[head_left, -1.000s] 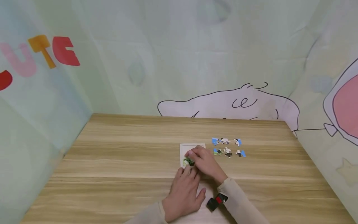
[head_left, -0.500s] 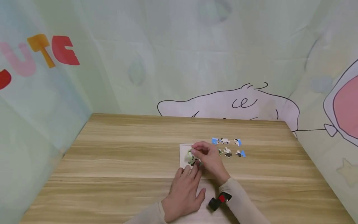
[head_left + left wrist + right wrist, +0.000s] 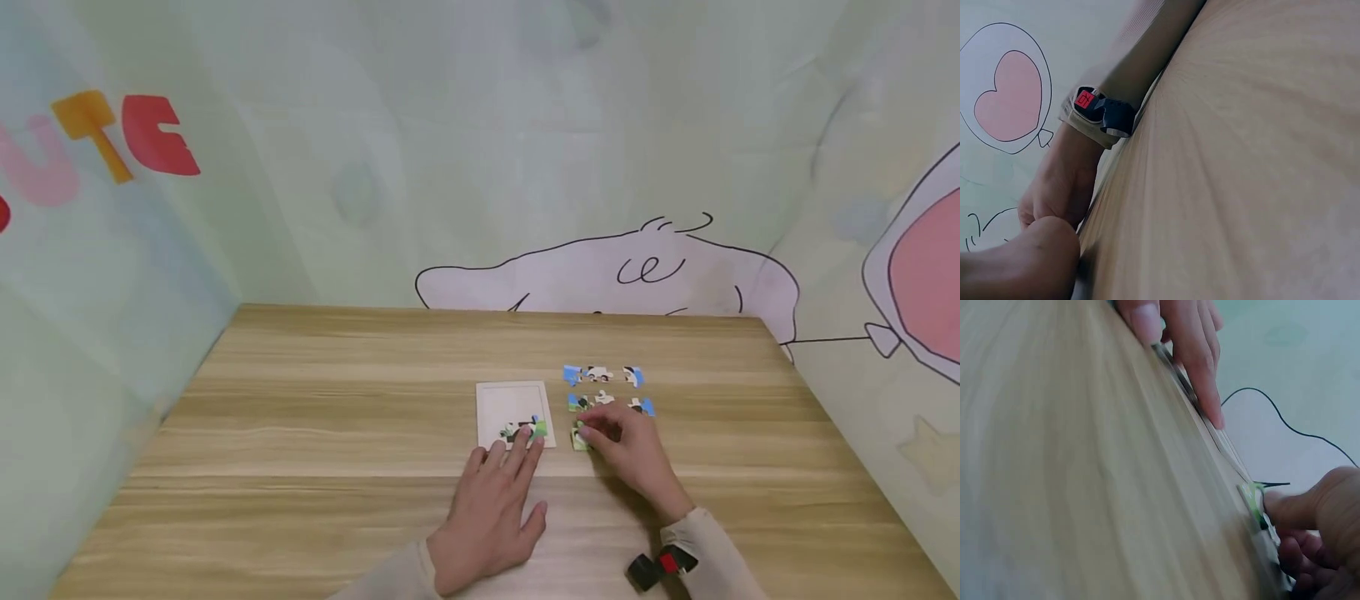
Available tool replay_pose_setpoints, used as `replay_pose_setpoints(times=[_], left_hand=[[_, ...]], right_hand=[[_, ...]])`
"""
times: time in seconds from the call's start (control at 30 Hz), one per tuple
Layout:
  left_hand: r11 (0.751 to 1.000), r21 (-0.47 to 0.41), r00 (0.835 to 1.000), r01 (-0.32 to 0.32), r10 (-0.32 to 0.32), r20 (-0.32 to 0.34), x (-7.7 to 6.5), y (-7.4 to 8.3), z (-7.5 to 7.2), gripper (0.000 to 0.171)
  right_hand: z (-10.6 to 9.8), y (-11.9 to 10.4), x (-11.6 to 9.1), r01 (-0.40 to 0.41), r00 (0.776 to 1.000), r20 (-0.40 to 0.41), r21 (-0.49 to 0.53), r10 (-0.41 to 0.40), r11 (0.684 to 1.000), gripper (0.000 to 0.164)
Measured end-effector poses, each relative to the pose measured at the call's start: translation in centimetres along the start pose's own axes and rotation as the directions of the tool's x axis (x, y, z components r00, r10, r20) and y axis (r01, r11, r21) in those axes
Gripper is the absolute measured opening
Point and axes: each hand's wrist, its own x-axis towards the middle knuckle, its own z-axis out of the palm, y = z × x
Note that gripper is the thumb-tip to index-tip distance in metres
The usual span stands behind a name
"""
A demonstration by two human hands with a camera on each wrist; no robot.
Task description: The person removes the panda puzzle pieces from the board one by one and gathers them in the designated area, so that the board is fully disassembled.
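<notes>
My left hand (image 3: 487, 521) lies flat with its fingers spread, the fingertips resting on the near edge of a white puzzle tray (image 3: 497, 404) and on joined jigsaw pieces (image 3: 519, 431) in its lower part. To the right of the tray, my right hand (image 3: 633, 446) pinches a green jigsaw piece (image 3: 577, 437) between thumb and fingers, close to the table. In the right wrist view that green piece (image 3: 1254, 499) shows tilted under the thumb. The far side of the piece is partly hidden by the fingers.
Several loose jigsaw pieces lie in two rows beyond my right hand, among them a blue piece (image 3: 572, 374), a white and black piece (image 3: 598, 374) and a corner piece (image 3: 634, 377). The wooden table (image 3: 337, 400) meets a printed backdrop (image 3: 322, 208) behind.
My right hand has lifted the green jigsaw piece from the tray and carried it right, onto or near the table below the loose rows. The left hand has stayed on the tray edge.
</notes>
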Motion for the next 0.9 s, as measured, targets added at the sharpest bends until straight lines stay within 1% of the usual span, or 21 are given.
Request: replay_pose_setpoints(times=[0.07, 0.13, 0.3, 0.37, 0.47, 0.5, 0.57, 0.63, 0.7, 0.77, 0.83, 0.9], left_hand=[[1.0, -0.002, 1.0, -0.001, 0.001, -0.01, -0.1, -0.1, 0.1, 0.076], [1.0, -0.007, 1.0, -0.003, 0.002, -0.009, -0.2, -0.1, 0.1, 0.076], [1.0, -0.005, 1.0, -0.006, 0.006, -0.019, -0.2, -0.2, -0.1, 0.076], [1.0, 0.004, 1.0, -0.005, 0.005, -0.025, -0.2, -0.2, -0.2, 0.076], [1.0, 0.026, 1.0, -0.002, 0.003, -0.024, -0.2, -0.2, -0.4, 0.076], [0.999, 0.033, 1.0, -0.001, 0.002, -0.021, -0.2, -0.2, -0.4, 0.076], [0.999, 0.042, 1.0, -0.001, 0.001, -0.018, -0.3, -0.2, -0.5, 0.075], [0.999, 0.049, 1.0, -0.004, 0.004, -0.011, -0.3, -0.2, -0.5, 0.073], [0.999, 0.049, 1.0, -0.007, 0.008, -0.008, -0.3, -0.2, -0.5, 0.071], [0.999, 0.048, 1.0, -0.014, 0.014, -0.003, -0.4, -0.2, -0.5, 0.069], [0.999, 0.048, 1.0, -0.022, 0.022, -0.003, -0.4, -0.2, -0.5, 0.068], [0.998, 0.048, 1.0, -0.03, 0.03, -0.008, -0.4, -0.2, -0.5, 0.067]], right_hand=[[0.5, 0.0, 0.1, 0.05, 0.998, -0.021, -0.059, -0.051, 0.997, 0.015], [0.8, 0.0, 0.2, 0.072, 0.997, -0.029, -0.089, -0.074, 0.993, 0.013], [1.1, -0.3, 0.4, 0.096, 0.992, -0.074, -0.102, -0.104, 0.99, 0.017], [1.3, -0.8, 0.6, 0.1, 0.99, -0.091, -0.099, -0.109, 0.99, 0.015], [2.0, -2.0, 1.1, 0.14, 0.985, -0.091, -0.085, -0.148, 0.986, 0.012], [2.3, -2.6, 1.4, 0.154, 0.984, -0.074, -0.078, -0.16, 0.985, 0.013], [3.2, -3.6, 2.0, 0.179, 0.984, -0.011, -0.065, -0.18, 0.982, 0.016], [4.0, -4.6, 2.6, 0.178, 0.981, 0.084, -0.052, -0.173, 0.983, 0.02], [4.8, -5.3, 3.2, 0.16, 0.973, 0.178, -0.064, -0.147, 0.985, 0.021], [5.3, -5.9, 3.6, 0.131, 0.964, 0.243, -0.083, -0.108, 0.988, 0.021], [5.5, -6.2, 3.8, 0.095, 0.958, 0.28, -0.091, -0.066, 0.991, 0.022], [5.6, -6.5, 4.0, 0.049, 0.955, 0.296, -0.085, -0.022, 0.995, 0.025]])
